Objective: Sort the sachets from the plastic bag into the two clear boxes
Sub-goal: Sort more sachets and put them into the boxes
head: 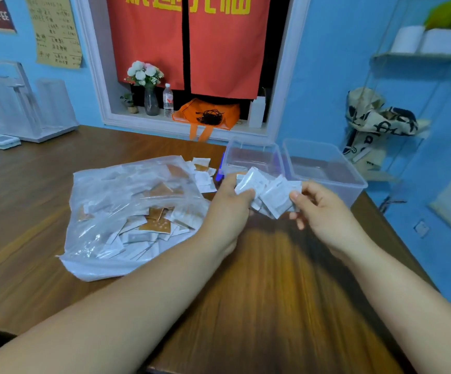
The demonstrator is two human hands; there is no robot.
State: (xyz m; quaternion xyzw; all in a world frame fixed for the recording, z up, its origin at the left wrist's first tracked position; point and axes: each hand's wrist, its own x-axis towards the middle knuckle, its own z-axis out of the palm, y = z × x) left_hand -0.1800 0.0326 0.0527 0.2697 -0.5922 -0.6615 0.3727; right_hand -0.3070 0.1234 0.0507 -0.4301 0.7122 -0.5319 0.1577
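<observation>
The person holds a small bunch of sachets (267, 191) up over the desk (273, 279), just in front of the left box (254, 143) and the right box (353, 193). The left hand (228, 203) has its grip closed on one end of the bunch, with the thumb on top. The right hand (324, 209) pinches the other end between thumb and fingers. The sachets are white, thin and flat, like tiny paper pillows. They are probably very light, bend easily and slide over each other, so a loose grip could let some drop. Pinching one by its flat edge or a corner looks like the best way to pull it free. The bag (116, 211) lies on the desk to the left. It is soft, see-through and crinkly. Many more sachets are inside it, some white and some brown, and a few lie loose at its mouth. The two boxes sit side by side. They are clear, hard, smooth plastic with straight walls and open tops, and both look empty.
</observation>
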